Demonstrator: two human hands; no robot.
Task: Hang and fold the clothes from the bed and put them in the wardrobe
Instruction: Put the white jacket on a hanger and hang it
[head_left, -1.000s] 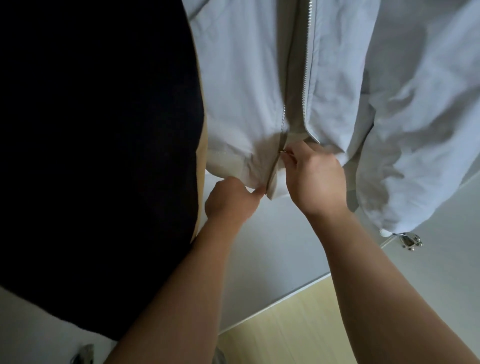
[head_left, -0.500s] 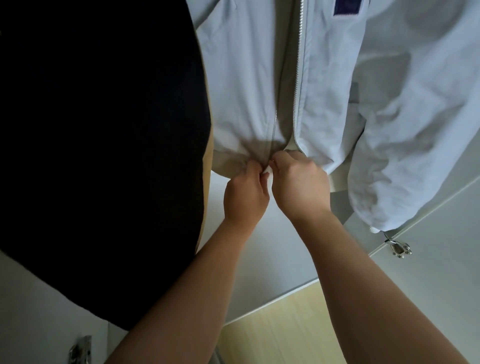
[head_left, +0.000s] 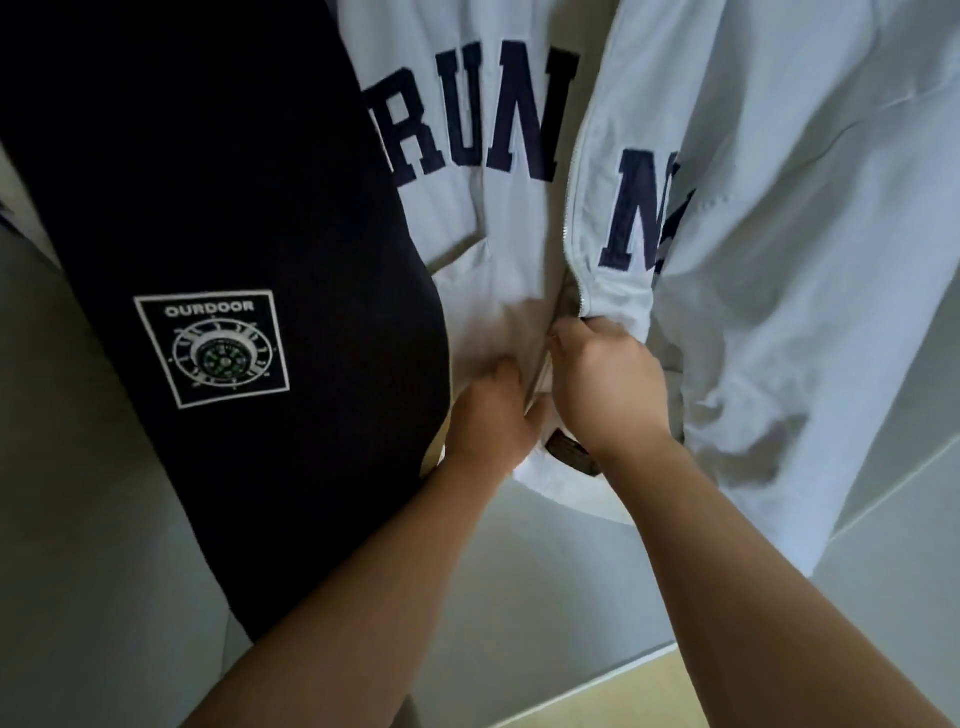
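Pale blue zip jacket hangs down from above the frame and fills the upper right; front unzipped, navy block letters "RUN" on one panel. Just beside it on the left, touching along the edge, hangs a dark navy garment with a square white-bordered compass patch reading "OURDOOR". A white panel lies behind both, with a strip of pale wood floor at the bottom right.

Both hands are at the jacket's lower front opening. The left hand has its fingers curled into the hem of the "RUN" panel. The right hand is closed round the bottom of the other panel's zipper edge — knuckles facing the camera. Hands nearly touching.

A small dark label shows below the right hand, on the lining — print unreadable.
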